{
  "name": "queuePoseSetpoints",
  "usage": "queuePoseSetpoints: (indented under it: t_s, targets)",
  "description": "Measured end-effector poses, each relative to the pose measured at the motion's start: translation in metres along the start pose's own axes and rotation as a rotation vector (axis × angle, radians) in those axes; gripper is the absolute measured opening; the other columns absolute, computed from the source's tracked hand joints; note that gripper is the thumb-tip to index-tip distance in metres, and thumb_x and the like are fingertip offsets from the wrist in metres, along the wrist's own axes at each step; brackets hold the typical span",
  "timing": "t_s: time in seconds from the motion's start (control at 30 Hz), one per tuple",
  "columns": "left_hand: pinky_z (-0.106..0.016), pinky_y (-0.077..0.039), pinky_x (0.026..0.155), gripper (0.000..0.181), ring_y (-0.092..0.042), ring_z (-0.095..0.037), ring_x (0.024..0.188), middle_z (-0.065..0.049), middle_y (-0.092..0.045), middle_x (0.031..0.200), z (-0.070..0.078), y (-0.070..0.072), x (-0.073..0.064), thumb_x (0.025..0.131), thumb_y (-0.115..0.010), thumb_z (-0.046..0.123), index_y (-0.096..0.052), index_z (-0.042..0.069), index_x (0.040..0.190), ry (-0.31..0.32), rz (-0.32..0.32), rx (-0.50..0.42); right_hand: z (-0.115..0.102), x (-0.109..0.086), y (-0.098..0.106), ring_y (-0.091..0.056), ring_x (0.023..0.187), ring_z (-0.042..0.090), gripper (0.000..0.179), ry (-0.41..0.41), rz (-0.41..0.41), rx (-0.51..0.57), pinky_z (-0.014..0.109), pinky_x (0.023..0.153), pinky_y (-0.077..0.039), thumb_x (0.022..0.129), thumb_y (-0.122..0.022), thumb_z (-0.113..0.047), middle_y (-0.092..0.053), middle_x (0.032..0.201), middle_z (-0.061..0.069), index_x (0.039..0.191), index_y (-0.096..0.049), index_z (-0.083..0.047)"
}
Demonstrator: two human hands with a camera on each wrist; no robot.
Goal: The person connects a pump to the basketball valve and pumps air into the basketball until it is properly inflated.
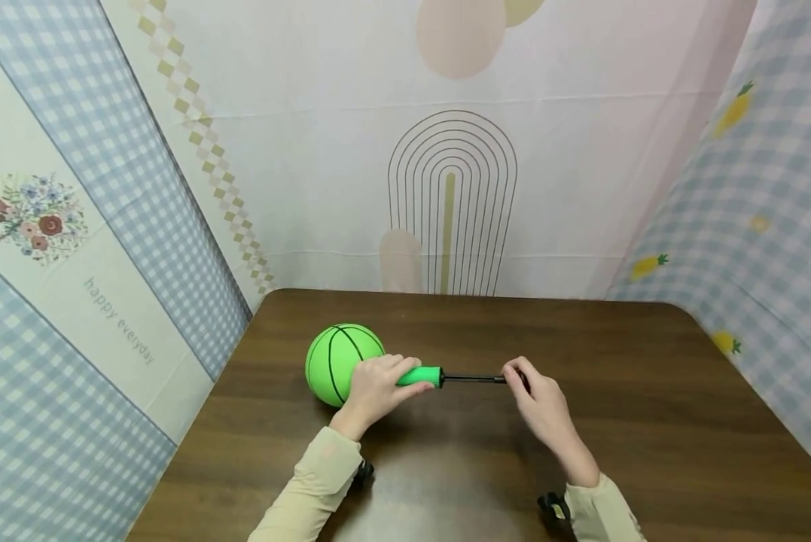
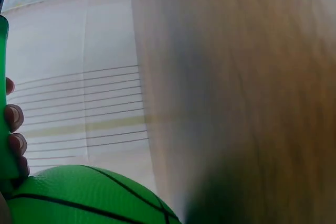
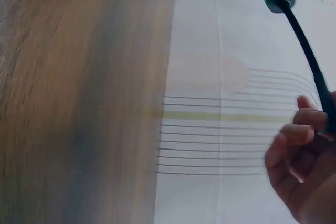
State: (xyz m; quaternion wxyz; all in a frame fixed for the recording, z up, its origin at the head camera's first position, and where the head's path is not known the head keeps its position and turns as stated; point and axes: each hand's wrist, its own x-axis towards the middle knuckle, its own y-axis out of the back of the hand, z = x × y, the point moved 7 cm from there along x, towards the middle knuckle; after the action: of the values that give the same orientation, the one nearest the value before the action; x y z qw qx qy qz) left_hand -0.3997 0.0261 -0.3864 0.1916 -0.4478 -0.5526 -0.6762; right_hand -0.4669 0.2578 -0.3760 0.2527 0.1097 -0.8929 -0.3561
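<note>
A bright green ball with black basketball lines (image 1: 329,366) rests on the table at the left of the head view. My left hand (image 1: 374,385) wraps round the green barrel of a hand pump (image 1: 423,375), its fingers curled along it in the left wrist view. From the barrel a thin black rod (image 1: 474,379) extends to the right. My right hand (image 1: 543,404) grips the dark end of that rod between thumb and fingers. The pump lies level above the table, its left end close to the ball; whether it joins the ball is hidden behind my left hand.
Both hands are over a dark brown wooden table (image 1: 635,376) with rounded far corners. A patterned white cloth (image 1: 310,188) hangs behind its far edge. Blue checked cloths (image 1: 785,263) hang at both sides. Small black devices (image 1: 554,508) sit at both wrists.
</note>
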Motion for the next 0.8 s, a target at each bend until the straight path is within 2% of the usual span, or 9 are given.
queuePoseSetpoints:
  t_s: [0.13, 0.23, 0.33, 0.43, 0.53, 0.63, 0.7, 0.8]
  targets:
    - [-0.018, -0.037, 0.048, 0.037, -0.051, -0.004, 0.052, 0.011, -0.059, 0.066, 0.008, -0.006, -0.001, 0.071, -0.076, 0.057, -0.067, 0.024, 0.087, -0.011, -0.072, 0.003, -0.003, -0.002, -0.005, -0.048, 0.063, 0.006, 0.020, 0.031, -0.082, -0.131, 0.027, 0.060, -0.040, 0.100, -0.052, -0.028, -0.058, 0.073, -0.003, 0.094, -0.065, -0.014]
    - [-0.019, -0.039, 0.051, 0.038, -0.052, -0.004, 0.056, 0.011, -0.059, 0.068, 0.017, -0.013, -0.004, 0.071, -0.076, 0.057, -0.066, 0.024, 0.087, -0.023, -0.124, -0.012, -0.020, -0.002, -0.016, -0.051, 0.067, 0.007, 0.015, 0.134, -0.104, -0.244, 0.028, 0.062, -0.042, 0.096, -0.059, -0.028, -0.059, 0.076, -0.006, 0.087, -0.065, -0.017]
    - [-0.019, -0.040, 0.054, 0.041, -0.054, -0.005, 0.060, 0.011, -0.061, 0.070, 0.024, -0.018, -0.007, 0.070, -0.077, 0.058, -0.065, 0.023, 0.088, -0.035, -0.138, -0.025, -0.038, -0.004, -0.035, -0.048, 0.063, 0.005, 0.017, 0.218, -0.171, -0.305, 0.024, 0.058, -0.040, 0.093, -0.063, -0.035, -0.056, 0.073, -0.010, 0.087, -0.062, -0.019]
    - [-0.022, -0.043, 0.061, 0.042, -0.058, -0.007, 0.067, 0.010, -0.065, 0.078, 0.027, -0.021, -0.007, 0.071, -0.078, 0.054, -0.065, 0.021, 0.095, -0.021, -0.170, -0.035, -0.049, -0.006, -0.057, -0.045, 0.060, 0.004, 0.028, 0.223, -0.303, -0.308, 0.021, 0.053, -0.036, 0.093, -0.059, -0.047, -0.052, 0.072, -0.011, 0.094, -0.058, -0.019]
    - [-0.026, -0.046, 0.069, 0.045, -0.061, -0.009, 0.078, 0.007, -0.069, 0.091, 0.027, -0.022, -0.006, 0.075, -0.078, 0.047, -0.064, 0.018, 0.106, 0.020, -0.255, -0.081, -0.052, -0.007, -0.073, -0.040, 0.057, 0.004, 0.032, 0.170, -0.393, -0.277, 0.021, 0.050, -0.032, 0.093, -0.055, -0.052, -0.045, 0.069, -0.010, 0.096, -0.053, -0.019]
    - [-0.030, -0.048, 0.081, 0.053, -0.062, -0.012, 0.093, 0.003, -0.069, 0.107, 0.024, -0.018, -0.001, 0.078, -0.077, 0.043, -0.060, 0.014, 0.119, 0.070, -0.365, -0.177, -0.053, -0.006, -0.075, -0.038, 0.054, 0.005, 0.026, 0.133, -0.373, -0.251, 0.021, 0.048, -0.030, 0.095, -0.056, -0.045, -0.043, 0.066, -0.010, 0.097, -0.054, -0.019]
    - [-0.033, -0.046, 0.092, 0.059, -0.060, -0.015, 0.105, 0.001, -0.066, 0.116, 0.018, -0.009, 0.003, 0.078, -0.077, 0.045, -0.058, 0.013, 0.125, 0.098, -0.423, -0.196, -0.055, -0.005, -0.073, -0.037, 0.051, 0.006, 0.021, 0.133, -0.330, -0.259, 0.021, 0.047, -0.029, 0.095, -0.058, -0.040, -0.043, 0.063, -0.010, 0.096, -0.057, -0.018]
    - [-0.041, -0.038, 0.105, 0.060, -0.053, -0.021, 0.120, -0.001, -0.063, 0.124, 0.003, 0.008, 0.005, 0.075, -0.081, 0.042, -0.061, 0.016, 0.125, 0.147, -0.481, -0.111, -0.057, -0.004, -0.069, -0.035, 0.048, 0.007, 0.021, 0.132, -0.286, -0.288, 0.022, 0.045, -0.027, 0.095, -0.059, -0.037, -0.043, 0.060, -0.009, 0.097, -0.060, -0.017]
